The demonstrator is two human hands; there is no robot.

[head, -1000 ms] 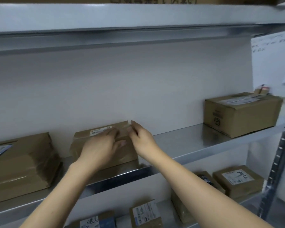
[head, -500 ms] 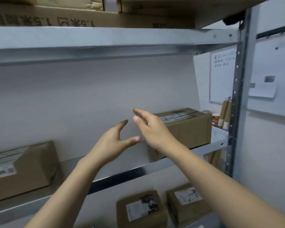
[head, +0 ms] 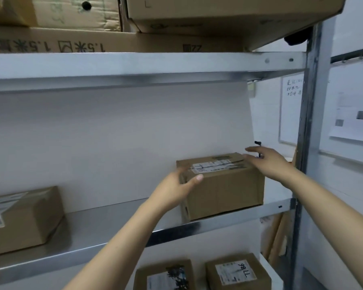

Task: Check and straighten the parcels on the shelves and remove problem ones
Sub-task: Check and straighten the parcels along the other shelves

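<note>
A brown cardboard parcel (head: pixel 224 189) with a white label and a handwritten number on top stands at the right end of the middle metal shelf (head: pixel 113 233). My left hand (head: pixel 176 185) grips its left front corner, thumb on the front face and fingers round the side. My right hand (head: pixel 268 162) reaches over the top right corner with straight fingers touching the top edge. Another taped parcel (head: pixel 23 218) sits at the left end of the same shelf.
Two labelled parcels (head: pixel 164 275) (head: pixel 237 271) lie on the shelf below. Large cartons (head: pixel 218 17) fill the top shelf, one overhanging the right end. The steel upright (head: pixel 306 143) stands just right of the parcel, with a whiteboard (head: pixel 289 111) on the wall behind.
Both hands left the parcel at the left and moved right along the shelf; the view swung right with them. They now touch the right-hand parcel.
</note>
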